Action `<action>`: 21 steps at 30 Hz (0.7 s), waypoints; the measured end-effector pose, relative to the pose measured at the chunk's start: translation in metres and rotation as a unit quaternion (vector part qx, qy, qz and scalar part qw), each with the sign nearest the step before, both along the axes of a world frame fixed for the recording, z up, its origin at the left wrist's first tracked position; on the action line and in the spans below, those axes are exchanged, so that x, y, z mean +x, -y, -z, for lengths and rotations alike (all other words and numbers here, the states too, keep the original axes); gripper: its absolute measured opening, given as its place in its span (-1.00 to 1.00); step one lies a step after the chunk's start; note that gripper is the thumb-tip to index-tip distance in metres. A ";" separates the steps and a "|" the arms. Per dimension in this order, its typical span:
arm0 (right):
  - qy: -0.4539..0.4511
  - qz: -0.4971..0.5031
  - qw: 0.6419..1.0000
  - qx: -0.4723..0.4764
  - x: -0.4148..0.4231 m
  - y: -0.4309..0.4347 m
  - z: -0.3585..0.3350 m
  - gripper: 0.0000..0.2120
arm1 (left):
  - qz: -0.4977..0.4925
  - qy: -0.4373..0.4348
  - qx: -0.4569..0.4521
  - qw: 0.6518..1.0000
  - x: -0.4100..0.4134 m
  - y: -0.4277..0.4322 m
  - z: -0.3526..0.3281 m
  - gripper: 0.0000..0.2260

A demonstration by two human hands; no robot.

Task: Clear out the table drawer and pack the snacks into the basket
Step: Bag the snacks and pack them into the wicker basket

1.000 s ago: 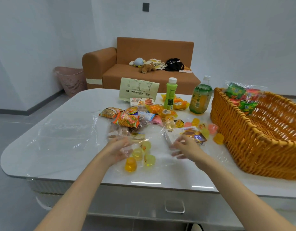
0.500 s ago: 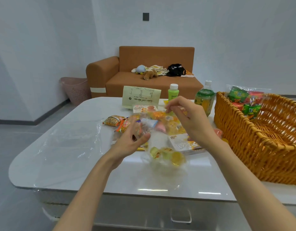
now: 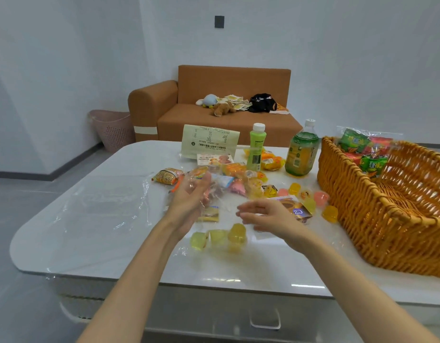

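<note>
Left hand (image 3: 189,198) and right hand (image 3: 268,215) hover over the worktop (image 3: 90,231), fingers (image 3: 247,209) loosely spread, gripping nothing; jelly cups (image 3: 219,237) lie just nearer, basket (image 3: 362,219) right.

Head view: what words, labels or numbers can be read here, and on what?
"C2": on the packet with the purple corner.
Too small to read: the print on the paper bag.
Blurred: the labels on the green bottle and the tea bottle.
Blurred: the lettering on the green packets in the basket.
</note>
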State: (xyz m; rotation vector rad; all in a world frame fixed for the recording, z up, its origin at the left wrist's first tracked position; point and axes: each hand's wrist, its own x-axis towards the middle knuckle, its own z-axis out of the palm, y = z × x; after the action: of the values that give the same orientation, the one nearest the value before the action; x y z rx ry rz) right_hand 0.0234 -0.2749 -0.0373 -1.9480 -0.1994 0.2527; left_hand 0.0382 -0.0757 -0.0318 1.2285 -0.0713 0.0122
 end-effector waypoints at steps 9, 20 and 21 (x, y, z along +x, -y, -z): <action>0.053 0.178 0.978 0.095 0.008 -0.009 0.020 -0.95 | 0.029 -0.016 0.141 0.989 0.001 -0.022 0.013 0.04; 0.007 0.249 0.968 -0.028 0.001 -0.027 0.062 -0.74 | 0.053 -0.214 0.161 0.962 -0.010 -0.010 0.056 -0.88; 0.033 0.262 0.964 -0.036 -0.001 -0.030 0.067 -0.73 | 0.038 -0.210 0.151 0.965 -0.011 -0.008 0.055 -0.88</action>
State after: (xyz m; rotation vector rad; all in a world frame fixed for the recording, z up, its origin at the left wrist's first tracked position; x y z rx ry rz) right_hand 0.0221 -0.2449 -0.1041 -2.0051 0.2875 -0.1561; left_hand 0.0272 -0.0680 -0.0871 1.5086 0.2583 -0.3353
